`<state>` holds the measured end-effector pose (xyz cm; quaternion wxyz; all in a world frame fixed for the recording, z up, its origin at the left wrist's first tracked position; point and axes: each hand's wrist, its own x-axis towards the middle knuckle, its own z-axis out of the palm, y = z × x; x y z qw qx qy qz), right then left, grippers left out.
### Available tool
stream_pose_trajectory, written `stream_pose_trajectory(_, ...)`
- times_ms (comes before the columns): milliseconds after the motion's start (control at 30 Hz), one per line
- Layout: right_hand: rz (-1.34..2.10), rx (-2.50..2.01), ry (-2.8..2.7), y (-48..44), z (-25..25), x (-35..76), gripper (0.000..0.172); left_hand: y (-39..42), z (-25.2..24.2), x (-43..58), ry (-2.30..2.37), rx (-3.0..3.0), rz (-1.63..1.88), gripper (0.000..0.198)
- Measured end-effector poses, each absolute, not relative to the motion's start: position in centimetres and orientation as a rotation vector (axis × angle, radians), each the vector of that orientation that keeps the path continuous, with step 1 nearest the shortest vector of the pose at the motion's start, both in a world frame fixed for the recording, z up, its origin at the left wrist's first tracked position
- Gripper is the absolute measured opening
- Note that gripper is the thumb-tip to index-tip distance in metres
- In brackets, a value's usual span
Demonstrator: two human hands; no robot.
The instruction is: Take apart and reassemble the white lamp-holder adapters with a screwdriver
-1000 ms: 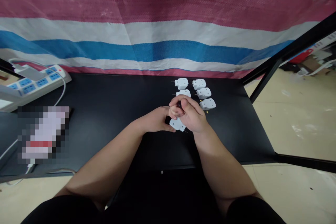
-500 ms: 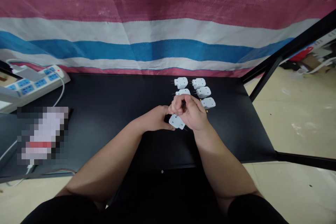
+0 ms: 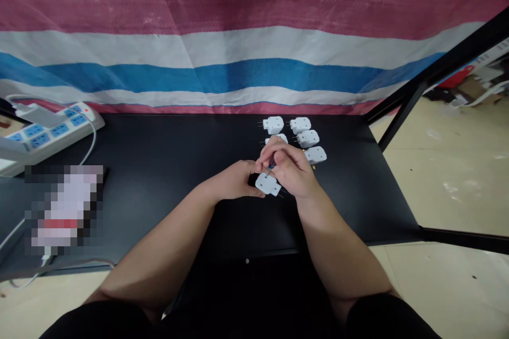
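Observation:
A white block with thin metal pins (image 3: 267, 184) is gripped along its left side by my left hand (image 3: 238, 180), near the middle of the black table (image 3: 159, 153). My right hand (image 3: 292, 167) is closed just above and to the right of it, around a small screwdriver (image 3: 272, 166) that is mostly hidden by the fingers. Its thin shaft points down to a hole near the block's upper edge. Behind my right hand stand several similar white blocks (image 3: 308, 138), pins facing left, one partly covered by the fingers.
At the left lie a white power strip (image 3: 59, 130) with a plugged-in charger and cable, and a blurred phone-like device (image 3: 71, 204). A striped sheet (image 3: 238, 74) hangs behind the table. Black frame bars (image 3: 401, 116) rise at the right.
My right hand has tilted and shifted slightly, so the screwdriver's shaft now shows against the white block. My left hand still holds the block in nearly the same place.

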<state>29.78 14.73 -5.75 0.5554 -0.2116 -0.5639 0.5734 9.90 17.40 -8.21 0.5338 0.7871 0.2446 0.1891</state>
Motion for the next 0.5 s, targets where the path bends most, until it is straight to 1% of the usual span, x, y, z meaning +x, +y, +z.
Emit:
stream_pose_trajectory(67, 1.389, -0.527, -1.295, 14.7, -5.4, 29.7, 0.042, 17.4, -8.0, 9.9, 0.564, 1.891, 0.447, 0.034)
stream_pose_trajectory(133, 1.427, -0.495, -1.241, 14.6, -5.2, 29.4, 0.047, 17.3, -7.7, 9.9, 0.579, 1.910, 0.441, 0.034)
stream_pose_trajectory(200, 1.465, -0.416, -1.205, 14.6, -5.1, 28.9, 0.042, 17.3, -7.6, 9.9, 0.600, 1.913, 0.430, 0.031)
stream_pose_trajectory(300, 1.473, -0.318, -1.170, 14.5, -5.1, 28.2, 0.026, 17.3, -7.6, 9.8, 0.604, 1.903, 0.413, 0.029)
stream_pose_trajectory(400, 1.433, -0.352, -1.118, 14.3, -5.0, 28.2, 0.025, 17.4, -7.6, 9.9, 0.604, 1.897, 0.418, 0.028)
stream_pose_trajectory(500, 1.408, -0.428, -1.106, 14.4, -5.0, 28.7, 0.033, 17.3, -7.5, 10.0, 0.583, 1.890, 0.439, 0.027)
